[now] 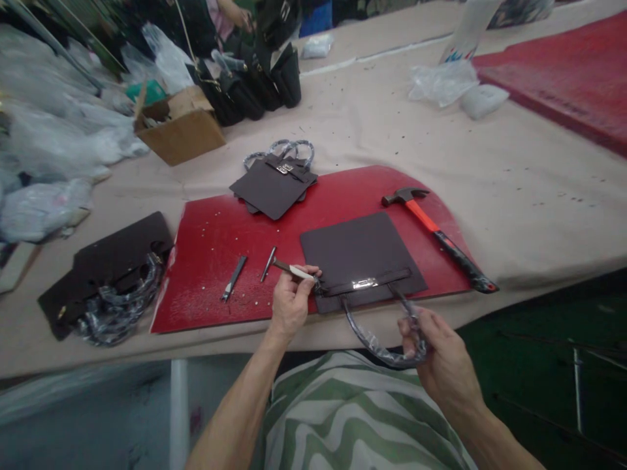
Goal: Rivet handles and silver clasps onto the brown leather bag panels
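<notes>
A dark brown bag panel (360, 251) lies on the red board, its metal clasp (365, 283) and strap along the edge nearest me. My right hand (443, 346) is closed around the plastic-wrapped bag handle (377, 349), which hangs toward my lap. At the panel's left corner, my left hand (289, 303) pinches a slim tool with a pale wrapped middle (295, 271); its exact kind is unclear. Beyond that hand lie a metal rod-like punch (268, 263) and a flat metal punch (234, 279). To the panel's right rests a claw hammer (438, 235) with an orange and black handle.
More bag panels with wrapped handles are stacked at the red board's (196, 241) back edge (274, 186) and heaped at left (112, 274). Behind them stand a cardboard box (181, 134) and black bags (255, 85). Another person's arm (232, 12) shows at the top.
</notes>
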Motion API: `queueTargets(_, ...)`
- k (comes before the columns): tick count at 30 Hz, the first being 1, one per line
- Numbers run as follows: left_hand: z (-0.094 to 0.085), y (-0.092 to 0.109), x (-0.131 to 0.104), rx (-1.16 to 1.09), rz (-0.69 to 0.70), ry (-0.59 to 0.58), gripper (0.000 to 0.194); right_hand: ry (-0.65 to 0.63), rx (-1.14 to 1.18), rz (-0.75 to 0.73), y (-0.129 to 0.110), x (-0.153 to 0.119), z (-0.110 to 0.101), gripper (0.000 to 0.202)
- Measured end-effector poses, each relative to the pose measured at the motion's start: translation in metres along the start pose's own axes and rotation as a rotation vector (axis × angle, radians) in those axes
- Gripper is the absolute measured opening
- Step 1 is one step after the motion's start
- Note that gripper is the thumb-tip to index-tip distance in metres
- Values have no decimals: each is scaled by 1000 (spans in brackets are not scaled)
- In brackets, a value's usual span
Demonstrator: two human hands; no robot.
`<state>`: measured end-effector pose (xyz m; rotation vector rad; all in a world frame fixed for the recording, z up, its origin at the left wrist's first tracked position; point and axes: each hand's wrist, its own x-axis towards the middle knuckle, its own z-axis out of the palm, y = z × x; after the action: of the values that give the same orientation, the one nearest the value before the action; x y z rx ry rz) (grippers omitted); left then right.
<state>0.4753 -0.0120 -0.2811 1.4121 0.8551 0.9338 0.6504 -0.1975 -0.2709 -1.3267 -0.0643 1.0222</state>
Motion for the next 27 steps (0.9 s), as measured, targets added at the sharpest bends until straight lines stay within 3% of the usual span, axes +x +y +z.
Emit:
queueTargets(3, 5, -1, -7, -16, -22, -6, 27, -264, 148, 240, 22, 16, -12, 45)
queueTargets(5, 7, -2, -10, -15, -25, -5, 26, -401, 158, 325, 39, 27, -11, 41)
queueTargets(11, 6, 0, -12, 27, -14, -16, 26, -665, 37, 297, 54, 32, 28, 43)
queueTargets(13, 5, 1, -12, 24, -13, -17, 25, -663, 28, 274, 53, 29, 42, 46)
queueTargets(17, 4, 3, -11, -44, -45, -7, 28, -482, -40, 314, 51, 23, 57, 50)
queueTargets(21, 3, 7, -12, -71, -67, -21, 29, -400, -229, 210, 41, 13, 62, 41)
queueTargets(27, 2, 17, -14, -58, -53, -58, 25, -490, -250, 260, 35, 8, 58, 42)
